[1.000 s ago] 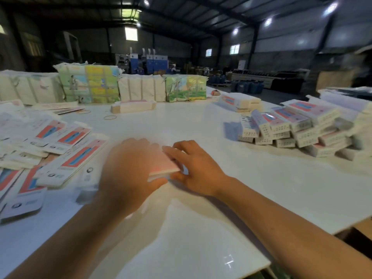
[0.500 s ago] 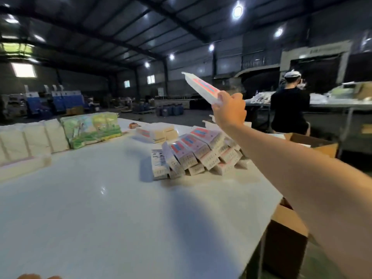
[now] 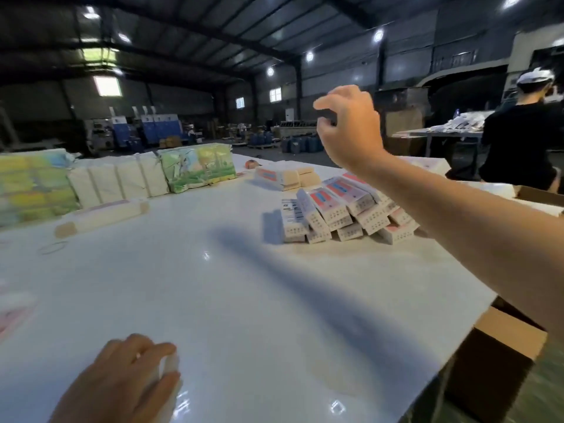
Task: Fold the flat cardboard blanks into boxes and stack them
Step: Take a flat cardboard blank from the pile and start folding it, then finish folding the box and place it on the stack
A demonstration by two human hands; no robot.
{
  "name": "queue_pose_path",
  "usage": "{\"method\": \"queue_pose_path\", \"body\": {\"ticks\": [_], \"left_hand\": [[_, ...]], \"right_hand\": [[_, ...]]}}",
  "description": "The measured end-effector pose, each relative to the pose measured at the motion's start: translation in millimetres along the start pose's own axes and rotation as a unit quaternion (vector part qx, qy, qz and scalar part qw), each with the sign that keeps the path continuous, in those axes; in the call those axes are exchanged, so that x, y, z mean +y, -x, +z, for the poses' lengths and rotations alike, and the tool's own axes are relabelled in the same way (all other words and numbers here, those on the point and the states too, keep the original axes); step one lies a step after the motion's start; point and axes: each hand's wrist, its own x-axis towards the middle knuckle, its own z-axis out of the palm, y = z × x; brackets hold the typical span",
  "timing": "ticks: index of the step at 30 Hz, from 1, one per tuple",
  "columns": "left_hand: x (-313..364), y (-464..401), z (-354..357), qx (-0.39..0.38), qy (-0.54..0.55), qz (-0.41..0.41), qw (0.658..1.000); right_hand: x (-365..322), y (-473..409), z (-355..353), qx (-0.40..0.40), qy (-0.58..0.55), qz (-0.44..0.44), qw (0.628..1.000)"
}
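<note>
I see the right hand (image 3: 348, 126) raised above the pile of folded boxes (image 3: 341, 209), fingers loosely curled, holding nothing. The left hand (image 3: 122, 383) grips a white box (image 3: 169, 363) on the table (image 3: 244, 300). A brown carton (image 3: 494, 358) stands beside it, contents hidden.

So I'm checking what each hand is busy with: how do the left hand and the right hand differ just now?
The left hand is low and near, on the white table; the right hand is raised above the pile of folded boxes.
The left hand has its grip on a small white piece, blurred; the right hand holds nothing, fingers loosely curled.
The left hand shows little forearm; the right arm stretches far out.
Both are bare.
</note>
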Motion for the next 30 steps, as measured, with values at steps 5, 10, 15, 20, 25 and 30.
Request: {"method": "queue_pose_path", "body": {"ticks": [5,10,15,20,25,30], "left_hand": [[18.8,-4.9,-21.2,-0.129,0.071,-0.122,0.982],[13.8,-0.4,-12.8,-0.139,0.018,-0.127,0.982],[10.4,0.7,-5.8,-0.148,0.057,-0.141,0.977],[-41.6,-23.4,-31.1,-0.167,0.127,-0.198,0.957],[-145.0,-34.5,-50.8,-0.214,-0.07,-0.352,0.908],[-178.6,-10.1,-29.4,-0.279,-0.115,-0.398,0.866]], "right_hand": [[-117.3,111.2,48.4,-0.234,-0.143,-0.149,0.95],[-130.9,202.1,93.5,-0.413,-0.034,-0.16,0.896],[-125.0,207.4,98.1,-0.367,-0.067,-0.155,0.915],[-124.7,206.2,97.0,-0.347,-0.12,-0.158,0.917],[-122.3,206.3,101.1,-0.347,-0.122,-0.16,0.916],[-122.5,205.9,100.4,-0.345,-0.135,-0.15,0.916]]}}
